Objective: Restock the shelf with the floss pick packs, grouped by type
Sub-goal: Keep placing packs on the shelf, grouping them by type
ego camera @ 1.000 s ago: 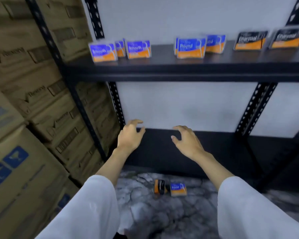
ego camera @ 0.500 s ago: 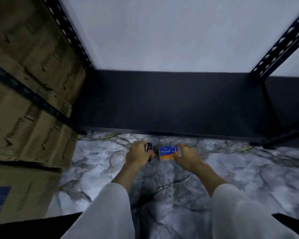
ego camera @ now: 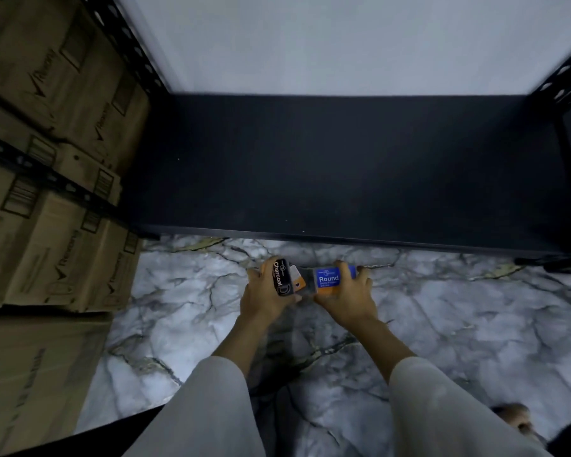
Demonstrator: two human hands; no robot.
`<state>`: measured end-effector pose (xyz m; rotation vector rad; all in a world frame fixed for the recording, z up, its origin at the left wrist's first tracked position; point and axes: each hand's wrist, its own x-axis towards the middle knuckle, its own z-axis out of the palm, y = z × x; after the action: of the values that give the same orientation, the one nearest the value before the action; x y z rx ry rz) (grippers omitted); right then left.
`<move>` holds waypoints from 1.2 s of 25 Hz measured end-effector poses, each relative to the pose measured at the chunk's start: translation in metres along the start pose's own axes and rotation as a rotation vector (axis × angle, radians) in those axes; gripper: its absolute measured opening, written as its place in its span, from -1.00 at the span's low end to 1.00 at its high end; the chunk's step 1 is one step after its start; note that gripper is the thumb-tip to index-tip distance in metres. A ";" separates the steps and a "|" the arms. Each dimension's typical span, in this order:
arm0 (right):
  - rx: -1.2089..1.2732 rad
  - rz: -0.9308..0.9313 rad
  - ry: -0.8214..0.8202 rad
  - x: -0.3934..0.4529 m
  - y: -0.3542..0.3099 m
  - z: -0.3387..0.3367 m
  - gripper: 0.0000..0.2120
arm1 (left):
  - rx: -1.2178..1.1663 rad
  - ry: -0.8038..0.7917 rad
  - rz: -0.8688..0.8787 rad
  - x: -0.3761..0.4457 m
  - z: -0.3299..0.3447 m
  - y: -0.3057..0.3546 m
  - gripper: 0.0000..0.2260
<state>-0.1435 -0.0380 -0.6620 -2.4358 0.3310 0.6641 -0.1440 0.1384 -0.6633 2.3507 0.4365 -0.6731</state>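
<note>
Down at the marble floor, my left hand (ego camera: 263, 296) grips a black and orange pack labelled Charcoal (ego camera: 282, 278), turned on its side. My right hand (ego camera: 348, 296) grips a blue and orange pack labelled Round (ego camera: 327, 280), its label facing up. The two packs sit close together just in front of the black bottom shelf (ego camera: 343, 166), whose board is bare. The upper shelf with the other packs is out of view.
Stacked cardboard boxes (ego camera: 47, 159) fill the left side, behind a black perforated upright (ego camera: 129, 44). Another upright (ego camera: 564, 77) stands at the right. A white wall backs the shelf. A foot (ego camera: 516, 420) shows at the lower right on the marble floor (ego camera: 459, 324).
My view dropped from the upper shelf to the floor. Both hands went down from in front of the lower shelf to the two packs and closed on them, lifting them slightly.
</note>
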 end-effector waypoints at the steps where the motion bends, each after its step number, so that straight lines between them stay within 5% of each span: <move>1: 0.015 0.010 0.004 0.001 -0.002 0.001 -0.31 | -0.033 0.001 -0.012 0.000 -0.002 -0.002 -0.17; 7: 0.025 0.018 0.006 0.002 0.006 0.002 -0.35 | 0.201 0.094 0.089 0.003 -0.006 -0.004 -0.15; 15: 0.070 -0.005 0.034 -0.022 0.001 -0.026 -0.24 | 0.099 0.178 0.117 -0.024 -0.026 0.016 -0.17; 22: 0.151 -0.115 0.207 -0.103 -0.048 -0.128 -0.16 | -0.008 0.391 0.208 -0.110 -0.116 0.098 -0.16; 30: 0.241 -0.311 0.507 -0.231 -0.094 -0.259 -0.18 | -0.131 0.663 0.514 -0.257 -0.198 0.200 -0.19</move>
<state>-0.2045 -0.0992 -0.3132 -2.3193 0.2046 -0.1286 -0.1907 0.0889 -0.2882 2.3684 0.1247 0.3752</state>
